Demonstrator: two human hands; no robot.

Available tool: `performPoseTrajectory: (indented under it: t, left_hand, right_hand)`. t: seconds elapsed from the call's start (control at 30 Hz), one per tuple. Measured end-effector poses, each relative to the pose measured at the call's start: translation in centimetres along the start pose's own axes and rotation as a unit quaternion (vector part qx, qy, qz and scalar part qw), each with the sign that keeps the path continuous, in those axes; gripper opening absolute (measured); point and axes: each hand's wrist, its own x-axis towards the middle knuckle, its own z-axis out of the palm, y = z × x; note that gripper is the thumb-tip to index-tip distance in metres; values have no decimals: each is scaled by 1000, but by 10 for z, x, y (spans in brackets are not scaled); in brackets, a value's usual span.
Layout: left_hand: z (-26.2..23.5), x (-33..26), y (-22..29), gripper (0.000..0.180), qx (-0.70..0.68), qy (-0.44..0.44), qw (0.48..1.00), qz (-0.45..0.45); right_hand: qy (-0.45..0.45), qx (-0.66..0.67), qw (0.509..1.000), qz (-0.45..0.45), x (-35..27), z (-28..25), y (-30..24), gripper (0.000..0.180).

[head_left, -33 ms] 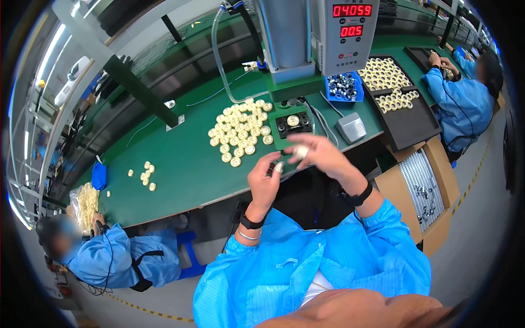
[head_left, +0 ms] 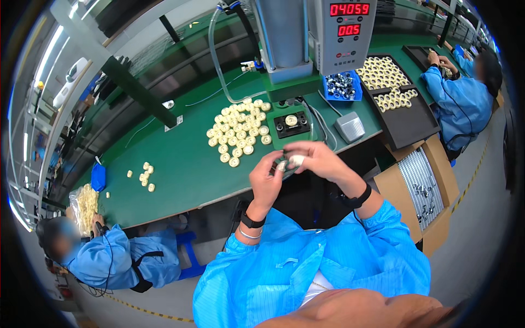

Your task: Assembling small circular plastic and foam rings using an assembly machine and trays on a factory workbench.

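Note:
My left hand point(head_left: 265, 177) is at the table's front edge, thumb and index finger bent together around something small and dark that I cannot make out. My right hand point(head_left: 322, 161) meets it from the right, its fingers curved in at the same spot; what they pinch is mostly hidden. Pale covers wrap both thumbs. Just beyond the hands, a cream round piece point(head_left: 291, 120) sits in the black fixture point(head_left: 282, 130) of a bench press point(head_left: 284, 79). Left of the fixture lies a pile of cream round pieces point(head_left: 236, 128) on the green table point(head_left: 186, 169).
Right of the press are a blue bin point(head_left: 343, 94) of small metal parts, a grey pedal-like box point(head_left: 350, 127) and a black tray point(head_left: 407, 128) with cream rings. An open carton point(head_left: 445, 183) stands beside me. Co-workers sit left point(head_left: 126, 257) and right point(head_left: 459, 104).
My right hand has drawn in toward my left, its spread fingers now curved in close to the left fingertips. The left hand has barely shifted. The piece in the fixture stays put.

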Motion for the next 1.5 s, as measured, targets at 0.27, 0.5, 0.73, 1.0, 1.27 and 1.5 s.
performPoseTrajectory:
  t: [0.27, 0.5, 0.73, 1.0, 1.27, 1.5]
  left_hand:
    - [37, 23, 15, 47, 80, -23, 992, 99]
    - [-17, 30, -6, 46, 403, 29, 908, 113]
    - [-63, 16, -42, 51, 527, 29, 847, -63]
    - [-76, 13, -59, 37, 496, 13, 868, 22]
    - [-74, 3, -55, 42, 423, 68, 904, 9]
    - [-81, -2, -57, 41, 352, 85, 932, 7]
  right_hand:
    - [113, 19, 991, -71, 0, -34, 8, 19]
    - [371, -157, 889, -218, 62, -188, -2, 21]
    - [383, -510, 746, -193, 26, -170, 22, 27]
    - [318, -625, 706, -96, -10, -123, 53, 43]
    - [303, -688, 657, -64, -8, -116, 54, 52]
    - [334, -632, 693, -100, -9, -115, 54, 51]
